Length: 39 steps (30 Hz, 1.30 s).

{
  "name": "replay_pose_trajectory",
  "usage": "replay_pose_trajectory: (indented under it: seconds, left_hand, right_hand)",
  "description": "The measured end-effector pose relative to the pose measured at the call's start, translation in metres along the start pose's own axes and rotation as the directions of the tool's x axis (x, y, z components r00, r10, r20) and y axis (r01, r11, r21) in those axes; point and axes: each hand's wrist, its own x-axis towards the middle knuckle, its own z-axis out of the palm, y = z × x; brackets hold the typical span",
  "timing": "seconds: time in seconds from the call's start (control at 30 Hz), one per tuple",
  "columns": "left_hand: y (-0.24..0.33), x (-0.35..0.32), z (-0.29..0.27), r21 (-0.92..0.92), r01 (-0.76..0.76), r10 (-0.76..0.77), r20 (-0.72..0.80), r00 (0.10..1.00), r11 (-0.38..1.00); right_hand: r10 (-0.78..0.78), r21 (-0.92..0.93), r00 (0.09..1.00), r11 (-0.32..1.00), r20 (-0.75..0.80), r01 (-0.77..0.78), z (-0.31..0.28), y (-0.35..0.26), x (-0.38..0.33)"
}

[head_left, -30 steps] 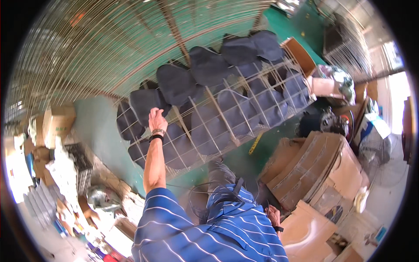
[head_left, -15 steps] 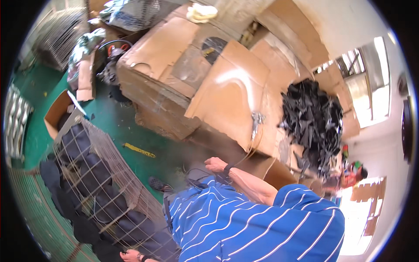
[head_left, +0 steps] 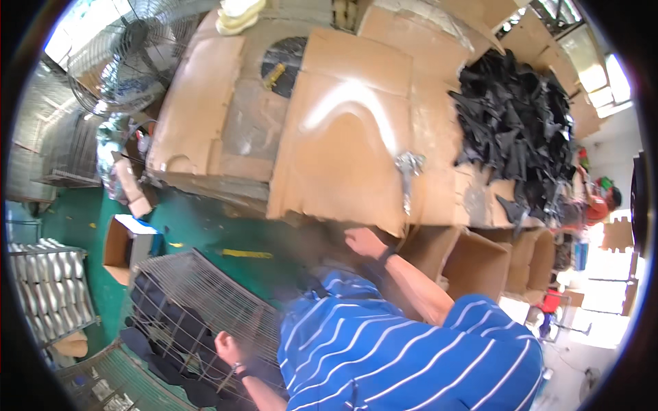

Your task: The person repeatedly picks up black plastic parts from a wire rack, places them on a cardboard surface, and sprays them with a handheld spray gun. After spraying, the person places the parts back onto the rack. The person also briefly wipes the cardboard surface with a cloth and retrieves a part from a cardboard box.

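My left hand (head_left: 227,347) is over a wire basket (head_left: 236,294) at the lower left. Dark, flat pieces (head_left: 164,312) lie in and along that basket. The fingers of this hand are blurred, so I cannot tell whether they hold anything. My right hand (head_left: 363,243), with a dark band at the wrist, is closed at the front edge of a cardboard-covered table (head_left: 349,164); nothing shows in it. On the table, right of the middle, lies a silver spray-gun-like tool (head_left: 409,171). A heap of black cut pieces (head_left: 514,127) lies farther right.
Open cardboard boxes (head_left: 473,264) stand under the table's front edge. A fan (head_left: 127,58) is at the far left, a rack of silvery wavy parts (head_left: 55,291) below it. A small box (head_left: 127,246) sits on the green floor. Another person (head_left: 600,205) is at the far right.
My view has turned left and closer over the table. My left hand has lifted away from the dark pieces at the basket's edge. My right hand stays closed near the table edge.
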Motion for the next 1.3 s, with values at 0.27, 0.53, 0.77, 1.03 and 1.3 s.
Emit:
replay_pose_trajectory:
  seconds: [0.27,0.53,0.77,1.03,1.3]
  left_hand:
    - [0.105,0.044,0.113,-0.002,-0.209,0.206,0.177,0.962,0.978]
    - [0.284,0.096,0.218,0.07,-0.404,0.339,0.424,0.84,0.912]
    - [0.347,0.163,0.327,0.181,-0.729,0.438,0.696,0.569,0.66]
    - [0.417,0.152,0.379,0.136,-0.787,0.318,0.864,0.391,0.602]
    - [0.382,0.186,0.316,0.133,-0.644,0.168,0.908,0.384,0.753]
  right_hand:
    - [-0.018,0.027,0.993,1.0,0.114,0.015,-0.05,-0.018,0.056]
    - [-0.045,-0.009,0.997,0.999,-0.055,0.045,-0.059,0.019,0.106]
    - [0.186,0.033,0.941,0.982,-0.284,-0.184,-0.091,-0.029,0.098]
    - [0.421,0.156,0.907,0.895,0.016,-0.418,-0.032,-0.048,0.049]
    - [0.388,-0.037,0.919,0.922,0.075,-0.386,-0.025,-0.102,0.088]
